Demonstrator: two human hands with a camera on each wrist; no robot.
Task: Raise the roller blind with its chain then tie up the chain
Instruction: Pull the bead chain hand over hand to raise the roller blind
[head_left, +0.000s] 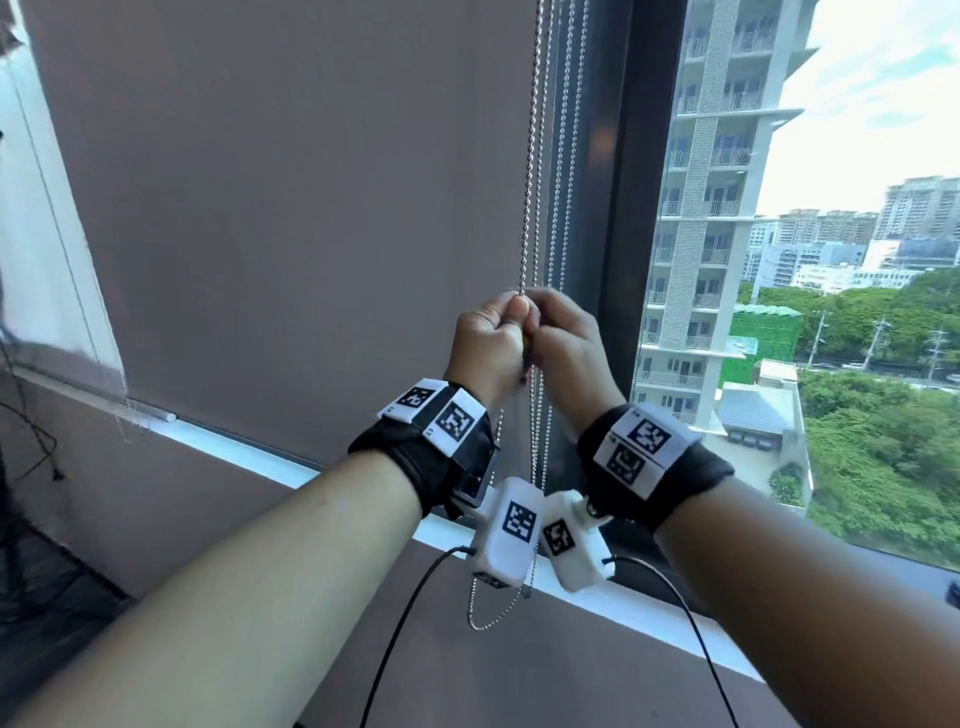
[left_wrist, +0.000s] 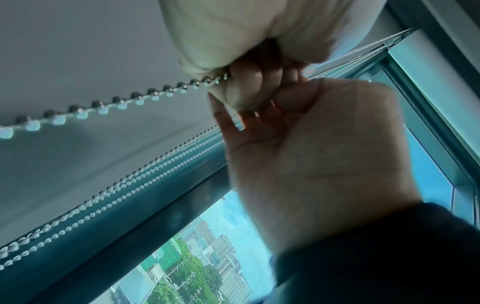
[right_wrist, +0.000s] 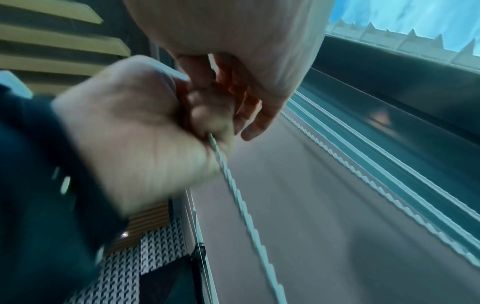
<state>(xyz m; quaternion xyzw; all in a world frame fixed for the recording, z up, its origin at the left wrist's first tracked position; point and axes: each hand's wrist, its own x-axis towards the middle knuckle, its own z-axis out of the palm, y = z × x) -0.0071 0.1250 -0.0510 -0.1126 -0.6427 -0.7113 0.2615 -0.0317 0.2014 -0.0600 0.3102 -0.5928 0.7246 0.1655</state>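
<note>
A brown roller blind (head_left: 311, 208) hangs low over the left window pane. Its metal bead chain (head_left: 531, 197) drops along the blind's right edge. My left hand (head_left: 488, 340) and right hand (head_left: 566, 338) meet at one spot on the chain, knuckles touching. The left hand's fingers (left_wrist: 244, 90) are curled tight round the chain (left_wrist: 103, 107), which runs out of the fist. My right hand (left_wrist: 324, 144) pinches the same strand against them. In the right wrist view the chain (right_wrist: 241, 203) leaves the left hand (right_wrist: 135, 127). A slack loop (head_left: 491, 613) hangs below my wrists.
Further bead chains (head_left: 563, 156) hang just right of the held one, against the dark window post (head_left: 623, 208). A white sill (head_left: 249, 452) runs under the blind. The right pane shows buildings and trees outside. Black cables (head_left: 405, 623) trail from my wrist cameras.
</note>
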